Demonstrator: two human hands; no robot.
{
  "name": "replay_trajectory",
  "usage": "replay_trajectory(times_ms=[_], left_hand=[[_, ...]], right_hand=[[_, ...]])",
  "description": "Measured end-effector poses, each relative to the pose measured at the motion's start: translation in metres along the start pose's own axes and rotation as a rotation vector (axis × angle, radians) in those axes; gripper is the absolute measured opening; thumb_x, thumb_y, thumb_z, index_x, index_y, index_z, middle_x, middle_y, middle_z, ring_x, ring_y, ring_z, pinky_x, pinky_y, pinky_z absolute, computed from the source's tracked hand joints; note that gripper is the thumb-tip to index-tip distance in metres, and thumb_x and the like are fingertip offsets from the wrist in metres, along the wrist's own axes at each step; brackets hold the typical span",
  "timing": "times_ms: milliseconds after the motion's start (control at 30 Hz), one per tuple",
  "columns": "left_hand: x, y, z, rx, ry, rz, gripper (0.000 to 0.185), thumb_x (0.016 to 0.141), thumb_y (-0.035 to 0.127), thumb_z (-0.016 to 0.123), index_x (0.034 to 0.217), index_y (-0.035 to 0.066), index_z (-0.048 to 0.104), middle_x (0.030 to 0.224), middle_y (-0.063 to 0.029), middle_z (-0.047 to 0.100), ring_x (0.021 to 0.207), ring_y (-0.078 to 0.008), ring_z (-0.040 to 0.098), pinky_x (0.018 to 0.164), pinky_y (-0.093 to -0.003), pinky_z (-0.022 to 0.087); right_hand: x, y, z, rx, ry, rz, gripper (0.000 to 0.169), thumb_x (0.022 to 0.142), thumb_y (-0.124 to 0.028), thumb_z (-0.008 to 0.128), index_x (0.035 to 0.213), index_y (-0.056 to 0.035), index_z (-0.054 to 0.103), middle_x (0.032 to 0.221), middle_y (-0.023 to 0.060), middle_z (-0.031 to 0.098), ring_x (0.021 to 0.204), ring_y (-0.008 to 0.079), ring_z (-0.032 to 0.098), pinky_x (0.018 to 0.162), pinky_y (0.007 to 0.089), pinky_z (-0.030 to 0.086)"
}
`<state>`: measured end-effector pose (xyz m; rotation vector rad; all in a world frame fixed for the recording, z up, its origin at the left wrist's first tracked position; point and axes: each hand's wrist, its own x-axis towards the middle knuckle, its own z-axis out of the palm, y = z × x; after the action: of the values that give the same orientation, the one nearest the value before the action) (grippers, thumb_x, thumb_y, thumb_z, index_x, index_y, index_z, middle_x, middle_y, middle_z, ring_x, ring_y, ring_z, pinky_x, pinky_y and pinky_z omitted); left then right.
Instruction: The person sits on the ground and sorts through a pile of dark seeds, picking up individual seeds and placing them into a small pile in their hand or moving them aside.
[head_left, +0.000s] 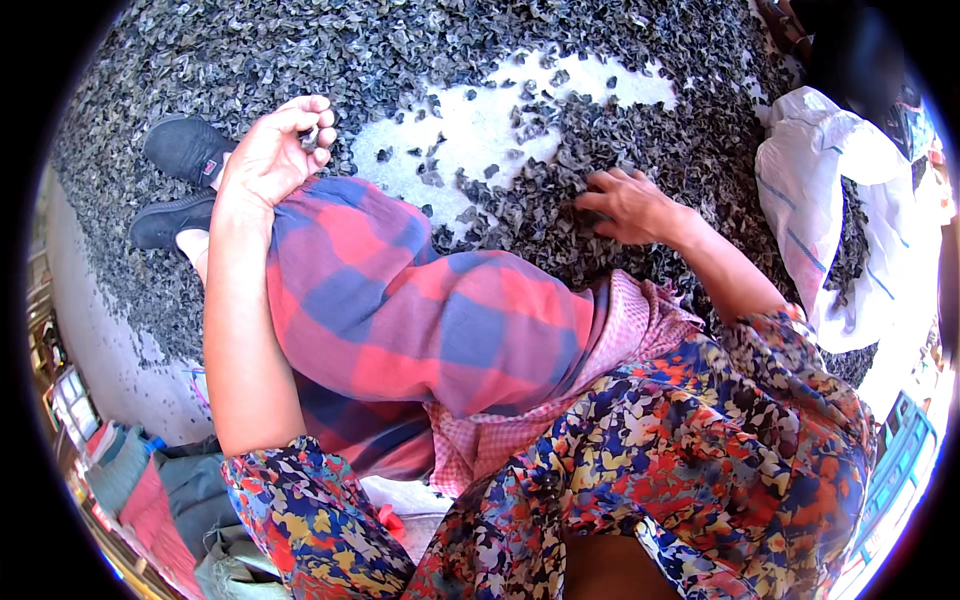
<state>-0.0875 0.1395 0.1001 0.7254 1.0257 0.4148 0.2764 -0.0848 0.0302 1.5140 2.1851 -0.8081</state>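
Observation:
Dark, curled, dried pieces that look like black fungus (247, 67) cover the pale ground in a wide layer. Above my knee, my left hand (281, 142) is turned palm up with its fingers curled. A small dark piece (308, 138) shows between its thumb and fingers. My right hand (630, 206) rests palm down on a thicker heap of the pieces (555, 217), just beyond my lap. Its fingers are bent and a little apart; what lies under the palm is hidden.
Pale ground (465, 127) shows through the layer ahead of me. A white woven sack (802, 165) sits on the right, with dark pieces at its opening. My dark shoes (184, 150) are on the left. Folded cloth (187, 487) lies at lower left, a blue plastic crate (900, 465) at lower right.

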Motion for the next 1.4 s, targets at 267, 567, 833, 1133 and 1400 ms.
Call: replay_trajectory(times_ms=[267, 567, 833, 1133, 1400], left_hand=[[-0.001, 0.001, -0.003, -0.048, -0.053, 0.018, 0.017, 0.081, 0.008, 0.055, 0.098, 0.007, 0.053, 0.086, -0.0023, 0.054, 0.072, -0.0134, 0.052, 0.059, -0.0253, 0.042], [0.007, 0.002, -0.001, -0.041, -0.016, 0.019, 0.019, 0.083, 0.008, 0.054, 0.101, 0.006, 0.052, 0.084, -0.0024, 0.054, 0.070, -0.0128, 0.051, 0.059, -0.0247, 0.042], [-0.016, 0.001, -0.010, -0.042, 0.034, 0.048, 0.019, 0.082, 0.008, 0.055, 0.100, 0.006, 0.052, 0.084, -0.0029, 0.055, 0.069, -0.0132, 0.052, 0.060, -0.0255, 0.042], [-0.003, 0.000, -0.008, -0.017, -0.023, 0.069, 0.019, 0.077, 0.003, 0.052, 0.096, 0.006, 0.054, 0.085, -0.0049, 0.057, 0.073, -0.0160, 0.055, 0.062, -0.0282, 0.043], [-0.005, 0.002, -0.007, -0.037, -0.035, 0.089, 0.019, 0.075, 0.001, 0.052, 0.093, 0.006, 0.054, 0.090, -0.0064, 0.057, 0.076, -0.0172, 0.056, 0.063, -0.0286, 0.045]], right_hand=[[0.045, 0.041, -0.042, 0.384, 0.030, 0.001, 0.030, 0.086, -0.026, 0.057, 0.102, -0.0020, 0.062, 0.112, 0.0177, 0.058, 0.105, 0.0304, 0.056, 0.092, 0.0419, 0.046], [0.253, 0.048, -0.070, 0.027, 0.617, 0.357, 0.065, 0.082, -0.047, 0.054, 0.137, -0.0188, 0.035, 0.148, 0.0160, 0.015, 0.135, 0.0368, 0.015, 0.103, 0.0547, 0.026], [0.170, -0.012, -0.016, -0.230, 0.183, 0.081, 0.056, 0.087, -0.056, 0.042, 0.138, -0.0345, 0.031, 0.150, 0.0074, 0.011, 0.136, 0.0359, 0.006, 0.100, 0.0630, 0.024], [-0.015, -0.005, -0.004, 0.037, 0.001, -0.047, 0.031, 0.080, -0.034, 0.061, 0.107, -0.0178, 0.063, 0.135, 0.0102, 0.040, 0.115, 0.0280, 0.047, 0.089, 0.0444, 0.044], [0.046, 0.062, 0.005, 0.430, 0.491, 0.101, 0.022, 0.090, -0.023, 0.051, 0.102, -0.0098, 0.064, 0.100, 0.0098, 0.065, 0.088, 0.0259, 0.063, 0.081, 0.0347, 0.051]])
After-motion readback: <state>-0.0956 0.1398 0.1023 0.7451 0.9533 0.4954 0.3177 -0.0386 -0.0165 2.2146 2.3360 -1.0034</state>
